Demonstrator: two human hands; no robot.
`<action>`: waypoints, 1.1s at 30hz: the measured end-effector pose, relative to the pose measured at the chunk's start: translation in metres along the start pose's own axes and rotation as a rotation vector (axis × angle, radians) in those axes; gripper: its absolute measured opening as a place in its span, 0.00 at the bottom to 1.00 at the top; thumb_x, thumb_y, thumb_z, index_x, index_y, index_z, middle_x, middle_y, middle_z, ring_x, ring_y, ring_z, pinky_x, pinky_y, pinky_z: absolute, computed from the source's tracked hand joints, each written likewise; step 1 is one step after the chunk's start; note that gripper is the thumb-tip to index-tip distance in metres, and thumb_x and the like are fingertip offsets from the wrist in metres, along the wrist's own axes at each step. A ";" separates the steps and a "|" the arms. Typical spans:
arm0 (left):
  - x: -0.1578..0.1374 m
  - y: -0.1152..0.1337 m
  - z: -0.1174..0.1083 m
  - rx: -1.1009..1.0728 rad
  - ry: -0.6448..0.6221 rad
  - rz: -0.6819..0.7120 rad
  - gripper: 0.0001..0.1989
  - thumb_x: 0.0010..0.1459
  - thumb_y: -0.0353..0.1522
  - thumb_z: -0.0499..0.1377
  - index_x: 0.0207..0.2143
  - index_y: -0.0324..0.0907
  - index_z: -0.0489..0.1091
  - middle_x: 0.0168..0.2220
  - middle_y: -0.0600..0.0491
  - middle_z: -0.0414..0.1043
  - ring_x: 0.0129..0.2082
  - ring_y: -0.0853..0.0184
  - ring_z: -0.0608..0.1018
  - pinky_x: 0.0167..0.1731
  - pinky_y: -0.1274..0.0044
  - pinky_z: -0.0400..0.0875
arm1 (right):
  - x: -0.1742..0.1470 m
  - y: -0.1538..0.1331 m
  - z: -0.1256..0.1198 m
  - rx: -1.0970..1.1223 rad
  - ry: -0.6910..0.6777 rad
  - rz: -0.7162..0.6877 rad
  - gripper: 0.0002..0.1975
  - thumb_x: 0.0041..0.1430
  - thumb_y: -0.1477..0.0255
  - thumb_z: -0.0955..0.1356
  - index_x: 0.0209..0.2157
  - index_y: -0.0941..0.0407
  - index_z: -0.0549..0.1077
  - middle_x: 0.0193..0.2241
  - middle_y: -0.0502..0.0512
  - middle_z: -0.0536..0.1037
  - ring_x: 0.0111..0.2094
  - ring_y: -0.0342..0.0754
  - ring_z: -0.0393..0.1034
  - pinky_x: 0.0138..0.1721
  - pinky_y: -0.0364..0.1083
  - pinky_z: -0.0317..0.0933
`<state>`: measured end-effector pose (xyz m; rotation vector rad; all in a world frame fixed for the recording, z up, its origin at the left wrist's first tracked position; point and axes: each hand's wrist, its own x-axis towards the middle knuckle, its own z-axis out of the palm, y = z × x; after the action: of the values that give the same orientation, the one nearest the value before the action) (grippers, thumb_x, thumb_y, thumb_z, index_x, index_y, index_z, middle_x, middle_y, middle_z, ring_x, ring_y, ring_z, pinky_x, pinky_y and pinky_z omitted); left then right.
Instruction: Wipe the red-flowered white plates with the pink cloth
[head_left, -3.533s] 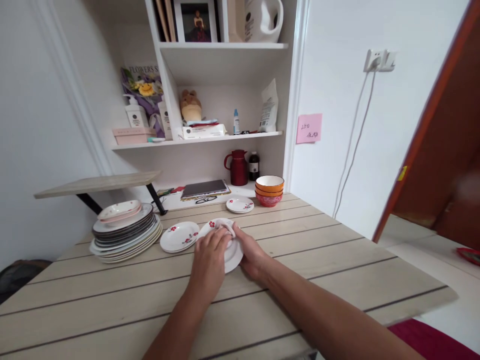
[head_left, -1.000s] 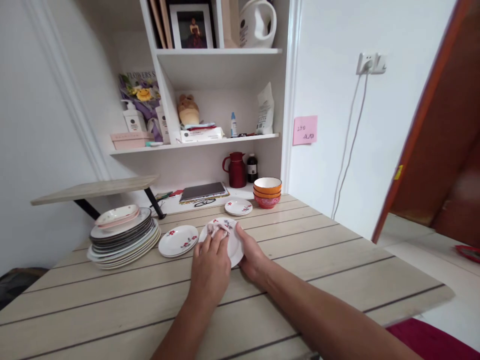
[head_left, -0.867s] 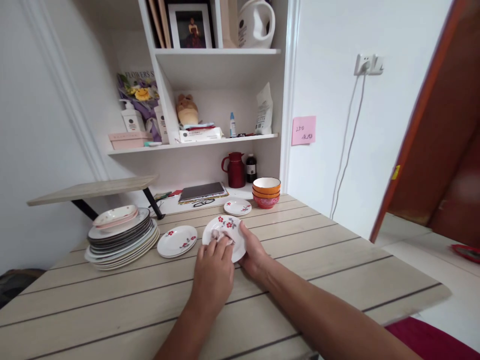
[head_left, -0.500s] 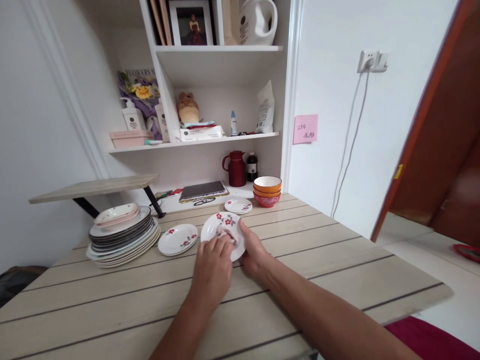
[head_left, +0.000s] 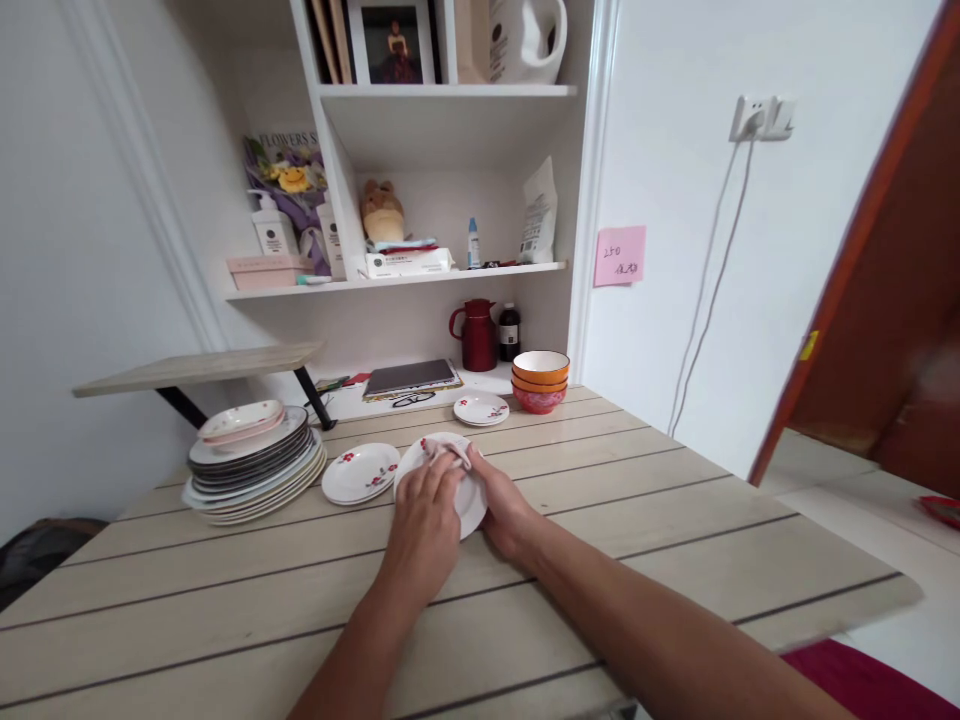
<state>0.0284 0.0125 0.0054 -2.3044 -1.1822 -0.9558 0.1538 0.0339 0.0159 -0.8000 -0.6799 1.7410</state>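
A small white plate (head_left: 472, 505) with red flowers is tilted up toward me above the table. My right hand (head_left: 510, 508) grips its right edge, thumb on the face and fingers behind. Pressed against the plate's face, my left hand (head_left: 429, 500) is closed on a pale pinkish cloth (head_left: 459, 452), most of which its fingers hide. Just left lie stacked flowered plates (head_left: 360, 470). Behind, another small flowered plate stack (head_left: 481, 408) sits beside a stack of orange and red bowls (head_left: 540, 382).
A tall stack of plates (head_left: 259, 470) with oval dishes on top stands at the left, beside a wooden riser (head_left: 202, 365). At the back are a dark red jug (head_left: 478, 335), a dark bottle (head_left: 509, 333), a laptop-like slab (head_left: 412, 377) and glasses (head_left: 414, 399).
My left hand has moved the cloth up across the plate's face toward its upper rim, covering more of the flowers. The right hand keeps its grip. The view has shifted slightly.
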 end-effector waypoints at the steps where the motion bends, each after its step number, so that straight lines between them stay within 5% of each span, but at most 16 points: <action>1: 0.001 -0.002 0.000 0.033 0.031 -0.042 0.22 0.56 0.22 0.50 0.53 0.40 0.65 0.60 0.43 0.66 0.59 0.56 0.68 0.55 0.62 0.60 | -0.001 0.001 0.001 -0.008 0.008 0.000 0.24 0.60 0.53 0.65 0.44 0.58 0.76 0.38 0.56 0.82 0.35 0.48 0.75 0.36 0.44 0.64; 6: 0.004 -0.005 -0.005 0.133 0.049 -0.168 0.19 0.57 0.22 0.50 0.50 0.40 0.69 0.56 0.43 0.70 0.57 0.54 0.69 0.52 0.60 0.63 | 0.000 -0.003 0.001 0.046 0.056 0.010 0.26 0.61 0.52 0.63 0.47 0.59 0.75 0.39 0.59 0.82 0.37 0.51 0.76 0.40 0.48 0.66; 10: 0.001 0.006 -0.011 0.070 -0.063 -0.076 0.17 0.54 0.21 0.52 0.44 0.41 0.72 0.53 0.46 0.72 0.53 0.54 0.70 0.52 0.60 0.63 | 0.004 -0.008 -0.007 0.080 0.102 0.005 0.26 0.62 0.52 0.63 0.46 0.59 0.75 0.38 0.59 0.82 0.34 0.50 0.76 0.39 0.48 0.67; 15: 0.001 0.010 -0.007 -0.005 -0.067 0.020 0.26 0.53 0.19 0.49 0.52 0.43 0.69 0.59 0.48 0.67 0.59 0.57 0.66 0.55 0.61 0.60 | 0.002 -0.002 -0.006 0.057 -0.059 -0.025 0.25 0.61 0.52 0.65 0.44 0.59 0.76 0.37 0.57 0.82 0.34 0.48 0.76 0.40 0.45 0.66; 22: 0.005 0.001 -0.008 0.187 -0.043 -0.187 0.23 0.58 0.22 0.48 0.54 0.42 0.69 0.60 0.45 0.67 0.57 0.53 0.68 0.52 0.56 0.60 | 0.000 0.000 0.003 0.082 0.038 0.011 0.25 0.62 0.53 0.63 0.47 0.59 0.75 0.37 0.59 0.82 0.36 0.50 0.76 0.41 0.48 0.66; 26: 0.001 0.008 -0.011 0.138 -0.067 -0.074 0.20 0.58 0.23 0.50 0.50 0.42 0.71 0.55 0.46 0.71 0.54 0.53 0.71 0.49 0.59 0.63 | 0.003 -0.005 -0.004 0.111 0.086 0.003 0.25 0.62 0.52 0.63 0.46 0.59 0.75 0.36 0.58 0.82 0.34 0.49 0.76 0.38 0.47 0.67; 30: 0.000 0.013 -0.010 -0.003 -0.056 0.067 0.21 0.58 0.22 0.49 0.50 0.42 0.71 0.55 0.48 0.71 0.56 0.57 0.69 0.50 0.64 0.63 | 0.005 -0.003 -0.009 0.094 -0.032 0.013 0.26 0.61 0.51 0.63 0.43 0.60 0.77 0.34 0.57 0.82 0.30 0.46 0.74 0.37 0.45 0.66; 33: 0.003 0.010 -0.009 0.020 -0.043 0.048 0.23 0.58 0.22 0.48 0.54 0.42 0.68 0.59 0.46 0.67 0.59 0.58 0.67 0.54 0.62 0.61 | 0.005 0.002 -0.006 0.038 -0.062 0.013 0.26 0.60 0.51 0.65 0.44 0.59 0.76 0.35 0.56 0.82 0.31 0.47 0.75 0.38 0.46 0.66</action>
<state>0.0340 0.0028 0.0136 -2.3373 -1.1431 -0.8774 0.1567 0.0383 0.0098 -0.7282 -0.6825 1.7920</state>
